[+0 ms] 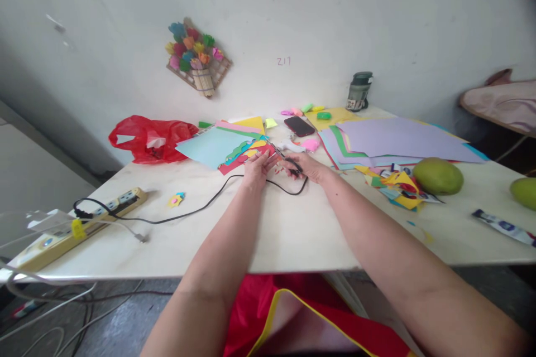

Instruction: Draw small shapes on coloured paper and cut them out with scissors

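Gripping scissors [281,154] in right fingers [298,158]; left fingers [260,160] holding red paper [231,165] just beside scissors.

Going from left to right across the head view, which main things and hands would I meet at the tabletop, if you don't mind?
Power strip → small yellow cutout → left hand → right hand → dark green bottle → nearer-centre green fruit → white-and-blue tube.

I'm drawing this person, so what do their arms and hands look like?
Both the left hand and right hand are bare, without gloves. No sleeves or bracelets show; the right forearm has one small dark spot.
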Tool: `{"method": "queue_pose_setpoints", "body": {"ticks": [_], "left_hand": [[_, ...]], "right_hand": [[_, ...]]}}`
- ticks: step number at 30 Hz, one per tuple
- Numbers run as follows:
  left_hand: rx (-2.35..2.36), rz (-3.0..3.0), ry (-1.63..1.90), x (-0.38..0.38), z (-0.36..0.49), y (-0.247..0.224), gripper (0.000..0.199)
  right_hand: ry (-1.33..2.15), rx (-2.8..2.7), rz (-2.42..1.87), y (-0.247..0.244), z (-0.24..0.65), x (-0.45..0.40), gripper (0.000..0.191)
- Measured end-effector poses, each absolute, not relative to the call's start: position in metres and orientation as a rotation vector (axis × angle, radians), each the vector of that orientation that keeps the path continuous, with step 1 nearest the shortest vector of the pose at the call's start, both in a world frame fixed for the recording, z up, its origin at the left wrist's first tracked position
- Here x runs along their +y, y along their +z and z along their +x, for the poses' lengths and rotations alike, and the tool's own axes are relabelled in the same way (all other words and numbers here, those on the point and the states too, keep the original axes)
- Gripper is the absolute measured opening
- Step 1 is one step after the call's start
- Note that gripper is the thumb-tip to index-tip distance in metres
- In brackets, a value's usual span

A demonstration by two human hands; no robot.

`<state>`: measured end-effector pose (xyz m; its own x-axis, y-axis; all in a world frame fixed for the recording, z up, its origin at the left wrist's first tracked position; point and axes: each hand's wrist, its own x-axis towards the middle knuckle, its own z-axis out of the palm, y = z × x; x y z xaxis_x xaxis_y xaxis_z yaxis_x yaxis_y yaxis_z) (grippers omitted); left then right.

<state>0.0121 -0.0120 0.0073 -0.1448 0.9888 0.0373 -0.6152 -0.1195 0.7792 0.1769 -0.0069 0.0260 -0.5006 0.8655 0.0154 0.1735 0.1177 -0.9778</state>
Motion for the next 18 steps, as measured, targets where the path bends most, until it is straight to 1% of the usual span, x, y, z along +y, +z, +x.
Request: {"method": "queue_pose_setpoints", "body": {"ticks": [13, 18], "left_hand": [[0.755, 0.654, 1.626, -0.0123, 0.0143, 0.0086, 0.02], [0.751, 0.668, 1.634, -0.012, 0.0142, 0.0074, 0.024]], "right_hand": [[1.417, -1.776, -1.002, 0.0265, 0.1748, -0.0091, 0.027], [1.407, -1.786, -1.02, 0.0296, 0.1734, -0.0114, 0.027]]}}
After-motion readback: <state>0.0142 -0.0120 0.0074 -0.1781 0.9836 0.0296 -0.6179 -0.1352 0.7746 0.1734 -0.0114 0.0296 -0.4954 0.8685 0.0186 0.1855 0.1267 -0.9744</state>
